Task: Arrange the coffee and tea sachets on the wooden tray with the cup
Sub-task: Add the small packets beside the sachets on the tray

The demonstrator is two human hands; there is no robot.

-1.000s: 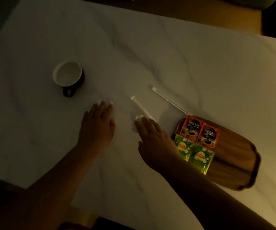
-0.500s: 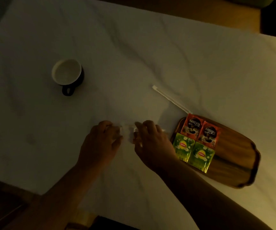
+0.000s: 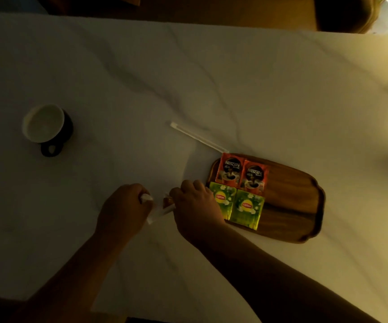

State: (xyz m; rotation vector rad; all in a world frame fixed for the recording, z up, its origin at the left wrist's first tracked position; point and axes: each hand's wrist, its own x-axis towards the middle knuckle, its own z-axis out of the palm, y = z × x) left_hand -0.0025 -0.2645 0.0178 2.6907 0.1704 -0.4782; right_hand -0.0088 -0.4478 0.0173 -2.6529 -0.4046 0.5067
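A white paper-wrapped stick (image 3: 159, 213) is gripped between the curled left hand (image 3: 124, 209) and right hand (image 3: 196, 206), each closed on an end, the right partly hiding the nearer green tea sachet (image 3: 222, 202). On the wooden tray (image 3: 293, 199) two red coffee sachets (image 3: 242, 173) are laid above two tea sachets, while a second wrapped stick (image 3: 197, 137) lies beside it and the cup (image 3: 45, 125) stands well apart on the dim white marble table (image 3: 235, 78). Half a second ago the stick was held lower and less tilted

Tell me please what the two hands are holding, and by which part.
Left hand pinches a small white sachet by its upper end. Right hand grips a thin white paper stick packet near its upper end.
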